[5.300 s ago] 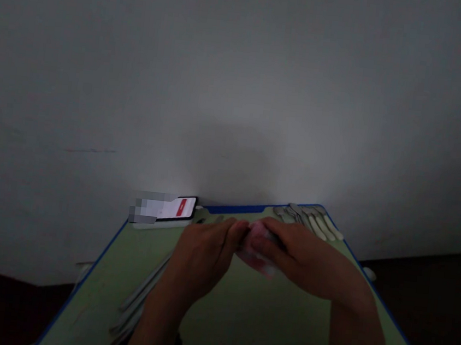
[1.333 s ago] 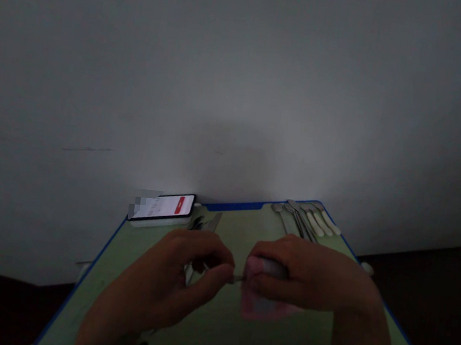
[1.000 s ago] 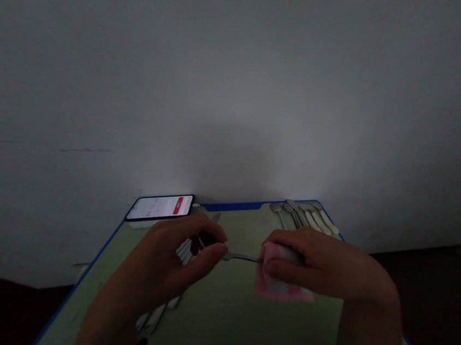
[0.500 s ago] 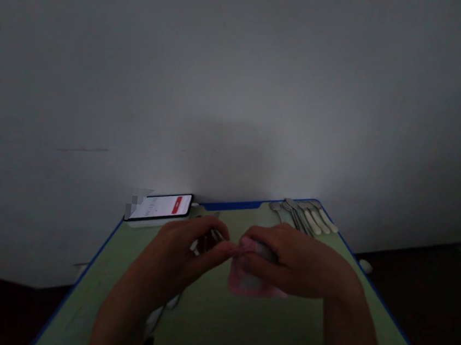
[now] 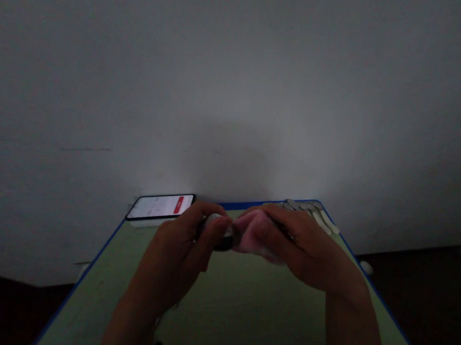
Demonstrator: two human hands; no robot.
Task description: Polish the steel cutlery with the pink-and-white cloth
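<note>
My left hand (image 5: 184,244) is closed, thumb and fingers pinching a small object (image 5: 225,242) with a whitish rounded top and a dark lower side. Its kind is unclear in the dim light. Bunched in my right hand (image 5: 299,243) is a pink and white cloth (image 5: 251,234), which meets the right side of that object. Both hands are above the table, close together. Beyond my right hand lie several pieces of cutlery (image 5: 326,222), some with whitish handles, partly covered by the hand. Under my left forearm, bits of other thin items show, mostly hidden.
The small table (image 5: 252,312) has a pale green top and a blue edge. At its back left rests a lit phone (image 5: 161,207) on a whitish base. A grey wall (image 5: 239,85) rises directly behind the table.
My left hand has closed on the small white and dark object, which now shows between its fingers. My right hand has lifted slightly, and the cloth is gathered up against that object.
</note>
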